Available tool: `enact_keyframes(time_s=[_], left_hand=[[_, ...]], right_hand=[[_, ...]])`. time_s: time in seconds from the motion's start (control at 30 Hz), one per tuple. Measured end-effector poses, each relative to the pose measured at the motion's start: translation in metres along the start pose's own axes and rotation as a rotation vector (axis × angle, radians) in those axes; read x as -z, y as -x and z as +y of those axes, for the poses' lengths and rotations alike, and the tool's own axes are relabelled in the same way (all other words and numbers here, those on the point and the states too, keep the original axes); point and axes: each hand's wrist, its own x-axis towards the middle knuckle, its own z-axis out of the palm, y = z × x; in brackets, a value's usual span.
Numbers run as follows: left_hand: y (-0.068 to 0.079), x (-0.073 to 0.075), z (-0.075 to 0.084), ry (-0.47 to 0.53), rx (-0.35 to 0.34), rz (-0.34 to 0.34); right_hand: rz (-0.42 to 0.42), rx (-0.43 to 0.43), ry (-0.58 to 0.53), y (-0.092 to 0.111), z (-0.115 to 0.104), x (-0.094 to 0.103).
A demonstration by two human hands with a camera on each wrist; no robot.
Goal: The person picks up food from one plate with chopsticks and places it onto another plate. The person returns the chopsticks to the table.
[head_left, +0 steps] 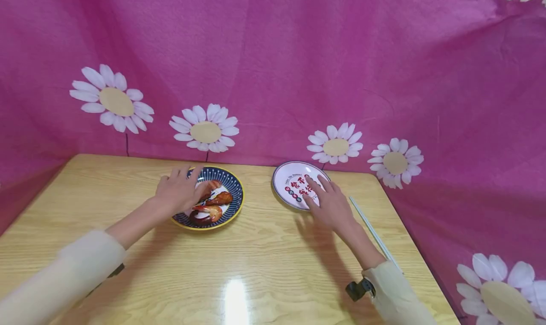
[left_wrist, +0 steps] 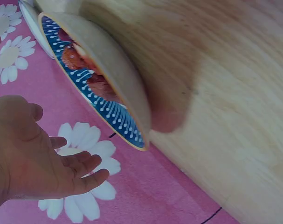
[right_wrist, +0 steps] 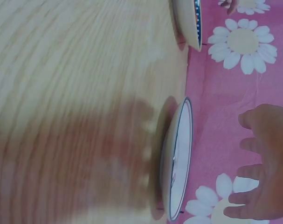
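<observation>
My left hand (head_left: pixel 178 193) hovers over the left part of a blue patterned plate (head_left: pixel 232 180) with a yellow rim. On that plate lie a browned drumstick (head_left: pixel 220 198), a shrimp (head_left: pixel 211 213) and other brown food, partly hidden by the hand. The left wrist view shows the hand (left_wrist: pixel 43 154) above the plate, fingers spread and holding nothing. My right hand (head_left: pixel 332 205) is over the near right side of a white plate (head_left: pixel 283 176) with red characters. In the right wrist view a gap separates this hand (right_wrist: pixel 267 161) from the plate (right_wrist: pixel 182 154); its fingers are apart and hold nothing.
A pair of pale chopsticks (head_left: pixel 372 226) lies on the wooden table (head_left: pixel 264 258) to the right of the white plate, partly behind my right forearm. A pink cloth (head_left: pixel 273 69) with white daisies hangs along the table's back and right edges.
</observation>
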Motion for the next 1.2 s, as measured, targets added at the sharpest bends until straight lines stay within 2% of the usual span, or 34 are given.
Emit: enact_keyframes(time_s=[0.2,0.53,0.83,1.07,1.2], left_hand=[[0.003,-0.006,-0.011,-0.004,0.018,-0.01],[0.008,-0.013,-0.025,-0.04,0.019,0.016],[0.009,-0.017,-0.036,-0.028,0.032,0.007],[0.01,-0.02,-0.046,-0.011,0.015,0.036],[0.012,-0.02,-0.05,-0.009,0.017,0.036]], right_hand=[[-0.031,-0.08,-0.03,0.006,0.009,-0.002],[-0.086,-0.129,-0.001,0.011,0.022,-0.003],[-0.1,-0.192,0.023,0.021,0.038,-0.006],[-0.169,-0.252,-0.01,0.031,0.052,-0.003],[-0.173,-0.252,0.008,0.036,0.062,-0.002]])
